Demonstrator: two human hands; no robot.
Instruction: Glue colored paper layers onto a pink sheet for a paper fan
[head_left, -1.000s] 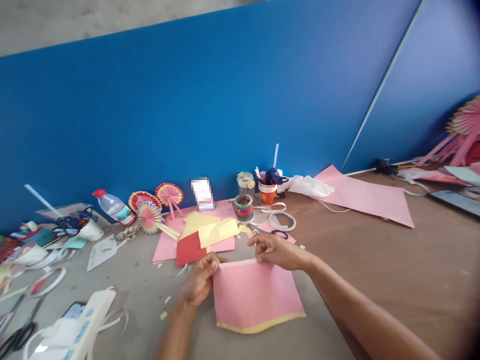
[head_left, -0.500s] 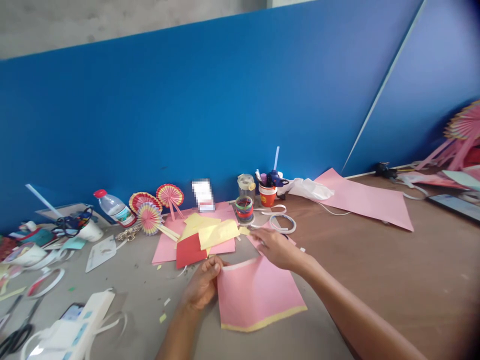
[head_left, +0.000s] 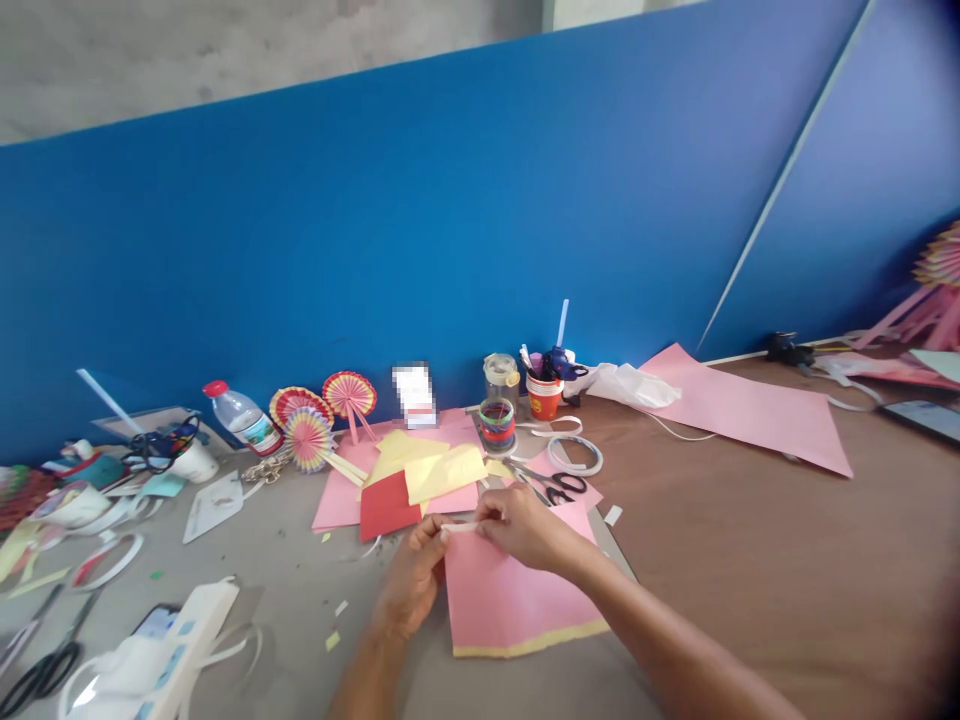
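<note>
The left hand [head_left: 414,570] pinches the top left corner of a rectangular pink paper sheet [head_left: 510,605] between thumb and fingers. The right hand [head_left: 525,525] pinches the same top edge a little farther along, at a narrow white strip [head_left: 459,527]; its forearm covers part of the sheet's right side. The sheet, with a yellow band [head_left: 536,642] along its bottom edge, is in front of the person over the grey part of the bench [head_left: 300,590]; whether its lower edge touches the surface I cannot tell.

Just beyond the hands lie black-handled metal scissors [head_left: 553,489], a red paper piece [head_left: 390,507] and creased yellow paper [head_left: 448,474], the latter two overlapping larger pink paper sheets [head_left: 337,500]. Farther back are a jar wrapped in coloured bands [head_left: 497,428], a red-and-white paper cup [head_left: 544,400] holding tools, pleated paper fans [head_left: 309,438] and a red-capped clear plastic bottle [head_left: 244,415]. A tall blue partition [head_left: 375,230] stands behind.
</note>
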